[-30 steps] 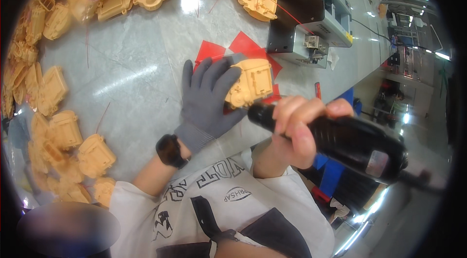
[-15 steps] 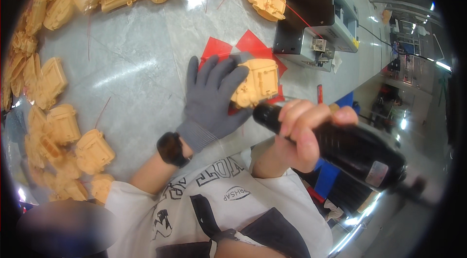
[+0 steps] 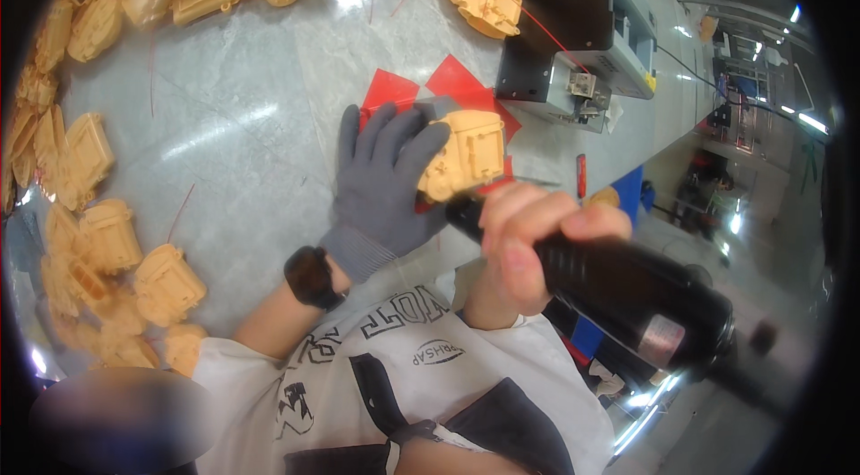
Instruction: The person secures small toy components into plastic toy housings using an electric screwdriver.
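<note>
My gloved left hand [image 3: 385, 171] is bent around the left side of a yellow plastic housing [image 3: 475, 151], its index finger on the part's edge and its thumb underneath. The housing rests over red flaps [image 3: 457, 79] on the table, with a small grey block at its upper left. My bare right hand [image 3: 528, 238] is wrapped round a thick black power screwdriver [image 3: 618, 282]. The tool's nose is against or very close to the housing's lower edge; its tip is hidden.
A black and grey machine box [image 3: 560, 36] with a metal mechanism [image 3: 587, 99] stands to the right of the work. Yellow housings [image 3: 170, 282] line the table's left and far sides, several with thin red wires. A small red tool [image 3: 581, 175] lies near the right table edge.
My right hand and the screwdriver have moved left and slightly down. My left hand remains on the housing; the whole view has shifted slightly.
</note>
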A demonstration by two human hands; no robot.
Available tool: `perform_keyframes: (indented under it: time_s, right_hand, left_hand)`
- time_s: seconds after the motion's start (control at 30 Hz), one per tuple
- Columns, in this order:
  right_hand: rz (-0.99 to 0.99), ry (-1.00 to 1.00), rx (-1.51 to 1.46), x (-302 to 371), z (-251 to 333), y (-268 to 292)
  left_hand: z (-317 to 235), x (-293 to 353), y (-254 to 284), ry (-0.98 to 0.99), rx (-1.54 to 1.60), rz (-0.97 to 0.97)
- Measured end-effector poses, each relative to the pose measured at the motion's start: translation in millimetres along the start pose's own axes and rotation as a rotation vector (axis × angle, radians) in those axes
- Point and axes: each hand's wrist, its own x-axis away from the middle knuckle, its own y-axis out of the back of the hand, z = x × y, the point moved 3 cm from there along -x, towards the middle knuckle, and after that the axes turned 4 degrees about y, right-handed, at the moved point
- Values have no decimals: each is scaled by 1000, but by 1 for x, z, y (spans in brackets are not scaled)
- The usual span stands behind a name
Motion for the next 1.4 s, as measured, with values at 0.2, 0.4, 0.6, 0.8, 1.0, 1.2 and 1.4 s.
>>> perform_keyframes:
  time_s: [0.2,0.4,0.6,0.8,1.0,1.2,1.4]
  right_hand:
    - [-219,-37,35,9,-2,4]
    - [-685,186,138,-14,25,79]
    - [-890,121,409,-50,-16,140]
    - [-751,-64,221,-24,-5,104]
    - [-349,117,-15,-19,10,19]
    - [-485,-40,279,-48,-10,-3]
    - [-415,-28,190,-46,-24,-5]
  left_hand:
    - [-1,-1,-1,-84,37,-70]
    - [-7,5,1,-54,24,-10]
    - [-8,4,-2,-97,33,-20]
    - [0,3,1,-52,-2,-39]
    - [-1,3,2,-10,0,-1]
    - [3,5,4,-13,1,-39]
    - [5,8,7,22,32,3]
